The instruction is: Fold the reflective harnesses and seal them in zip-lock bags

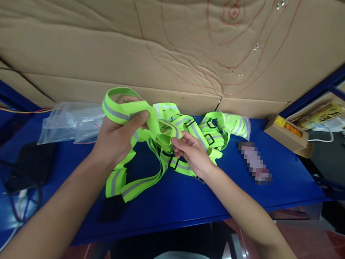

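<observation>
My left hand (119, 131) is closed around a neon-yellow reflective strap (116, 110) with a grey stripe, looped over the fingers and pinned by the thumb. Just to the right, my right hand (191, 149) pinches another stretch of the webbing between thumb and fingers. Loose lengths hang below my left hand and rest on the blue table (184, 199). Behind my right hand lies a heap of the same straps (214, 139) with black buckles. At its far right end, some folded strap sits in a clear bag (237, 125).
Clear plastic bags (73, 121) lie at the left, beyond a black flat object (32, 163) and cables. A small cardboard box (288, 135) stands at the right, near a blurred-out item (254, 161). A cardboard panel (180, 45) with red lines closes off the back.
</observation>
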The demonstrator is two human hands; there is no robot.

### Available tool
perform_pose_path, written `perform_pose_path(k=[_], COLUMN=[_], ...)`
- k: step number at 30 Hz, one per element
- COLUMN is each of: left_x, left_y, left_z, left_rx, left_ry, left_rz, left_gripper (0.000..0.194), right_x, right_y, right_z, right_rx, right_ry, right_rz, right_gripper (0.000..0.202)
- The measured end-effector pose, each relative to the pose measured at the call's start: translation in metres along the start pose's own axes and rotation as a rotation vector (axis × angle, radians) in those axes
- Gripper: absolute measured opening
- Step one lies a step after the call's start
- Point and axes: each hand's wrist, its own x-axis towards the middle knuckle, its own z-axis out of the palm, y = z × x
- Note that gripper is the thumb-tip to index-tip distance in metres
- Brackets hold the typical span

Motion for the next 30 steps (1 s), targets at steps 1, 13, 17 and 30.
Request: perform_pose_path(k=[1,13,17,30], left_x=[0.000,0.001,0.000,0.020], left_y=[0.002,0.033,0.062,0.119], left_z=[-0.002,-0.007,0.011,-0.022], left_rx=[-0.019,-0.202,-0.142,0.009], left_ry=[0.002,0.078,-0.048,-0.313], left_rz=[-0.026,-0.221,-0.227,-0.109], left_gripper=[0.032,0.035,0.038,0.081], right_x=[0.000,-0.004,-0.013,-0.029], right_y=[0.001,0.002,-0.039,-0.102], right_z=[0.000,0.001,0.023,-0.020], right_rx=[-0.011,-0.423,-0.600,-0.362], right_ry=[-0.004,0.174,-0.114,-0.289], right_rz=[0.013,-0.473,-0.590,-0.370], right_gripper=[0.048,0.031,0.056,0.048])
